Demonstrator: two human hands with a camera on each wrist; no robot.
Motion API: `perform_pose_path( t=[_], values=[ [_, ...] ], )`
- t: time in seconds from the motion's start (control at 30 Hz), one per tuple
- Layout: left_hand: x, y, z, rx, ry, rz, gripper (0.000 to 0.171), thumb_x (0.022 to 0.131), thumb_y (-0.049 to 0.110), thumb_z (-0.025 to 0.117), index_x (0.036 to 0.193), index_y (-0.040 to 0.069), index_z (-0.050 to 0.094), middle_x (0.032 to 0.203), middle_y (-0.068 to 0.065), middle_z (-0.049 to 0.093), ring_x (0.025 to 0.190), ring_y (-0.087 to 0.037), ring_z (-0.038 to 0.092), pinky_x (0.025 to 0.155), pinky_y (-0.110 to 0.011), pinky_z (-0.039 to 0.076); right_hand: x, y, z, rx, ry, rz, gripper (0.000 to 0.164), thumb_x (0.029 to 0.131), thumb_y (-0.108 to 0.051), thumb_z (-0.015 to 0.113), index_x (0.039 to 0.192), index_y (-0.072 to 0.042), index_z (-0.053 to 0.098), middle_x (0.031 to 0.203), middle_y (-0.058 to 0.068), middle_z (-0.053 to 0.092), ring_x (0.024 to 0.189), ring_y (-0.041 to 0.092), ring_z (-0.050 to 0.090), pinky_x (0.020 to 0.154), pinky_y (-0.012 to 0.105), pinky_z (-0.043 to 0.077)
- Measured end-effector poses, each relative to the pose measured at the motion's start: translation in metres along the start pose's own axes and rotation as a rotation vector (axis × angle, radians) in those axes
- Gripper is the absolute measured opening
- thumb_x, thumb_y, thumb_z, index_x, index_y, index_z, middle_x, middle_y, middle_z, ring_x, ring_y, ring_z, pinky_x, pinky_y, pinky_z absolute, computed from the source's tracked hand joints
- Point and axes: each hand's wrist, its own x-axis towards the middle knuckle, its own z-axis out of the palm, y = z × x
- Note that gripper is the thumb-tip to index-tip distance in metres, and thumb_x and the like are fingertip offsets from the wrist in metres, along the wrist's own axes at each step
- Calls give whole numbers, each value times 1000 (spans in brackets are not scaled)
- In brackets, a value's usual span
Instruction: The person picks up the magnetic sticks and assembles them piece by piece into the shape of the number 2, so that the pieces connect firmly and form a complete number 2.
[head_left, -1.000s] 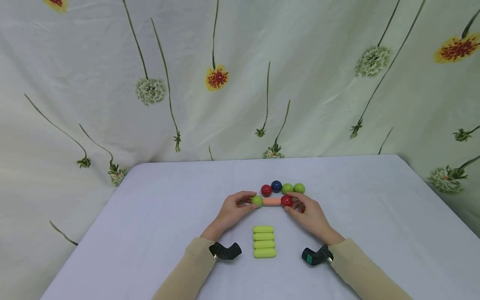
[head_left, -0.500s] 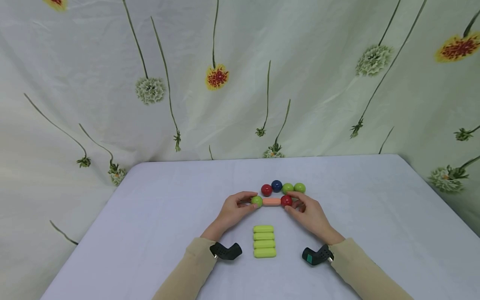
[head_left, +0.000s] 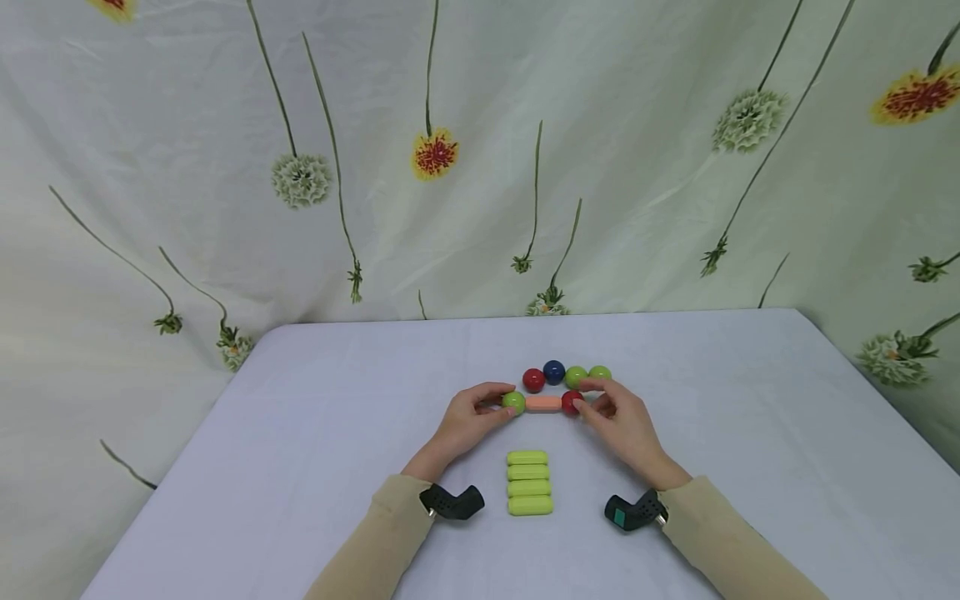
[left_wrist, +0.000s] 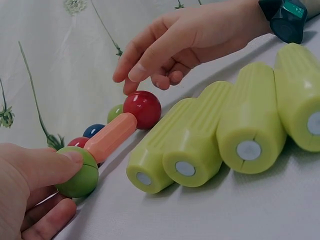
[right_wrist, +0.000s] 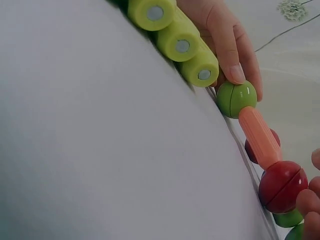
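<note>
An orange ribbed rod lies on the table with a green ball at its left end and a red ball at its right end. My left hand pinches the green ball between thumb and fingers. Close to the red ball is my right hand, its fingers loosely bent and spread; in the left wrist view they stand apart from the ball, holding nothing. The rod's joints with the balls look closed in both wrist views.
Behind the rod sit another red ball, a blue ball and two more green balls, one being the far-right green ball. Several yellow-green rods lie side by side nearer the body. A flowered cloth hangs behind the table.
My right hand has loosened from the red ball, its fingers drawing up and away slightly. The left hand, the orange rod and both end balls have stayed in place.
</note>
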Motion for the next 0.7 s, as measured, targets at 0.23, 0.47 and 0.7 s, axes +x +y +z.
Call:
perform_pose_path(
  t=[0.23, 0.47, 0.7],
  values=[
    [0, -3, -2, -20, -7, 9, 34, 84, 20, 71, 117, 13, 65, 113, -3, 64, 102, -18, 58, 82, -32, 48, -1, -10, 0, 33, -25, -30, 26, 88, -17, 68, 111, -8, 64, 97, 1, 64, 75, 14, 57, 66, 27, 49],
    [-1, 1, -2, -13, -7, 4, 35, 85, 18, 70, 119, 10, 64, 114, -6, 63, 103, -20, 58, 81, -31, 48, -6, -22, 3, 76, -107, -76, 20, 90, -19, 65, 107, -10, 65, 90, -4, 63, 73, 12, 56, 65, 25, 48],
    [-12, 32, -7, -1, -18, 8, 33, 87, 7, 66, 118, -1, 61, 114, -16, 62, 104, -30, 57, 82, -32, 47, -13, -31, 10, 93, -195, -103, 20, 91, -24, 64, 105, -9, 66, 95, -5, 64, 80, 9, 58, 72, 27, 49]
  ],
)
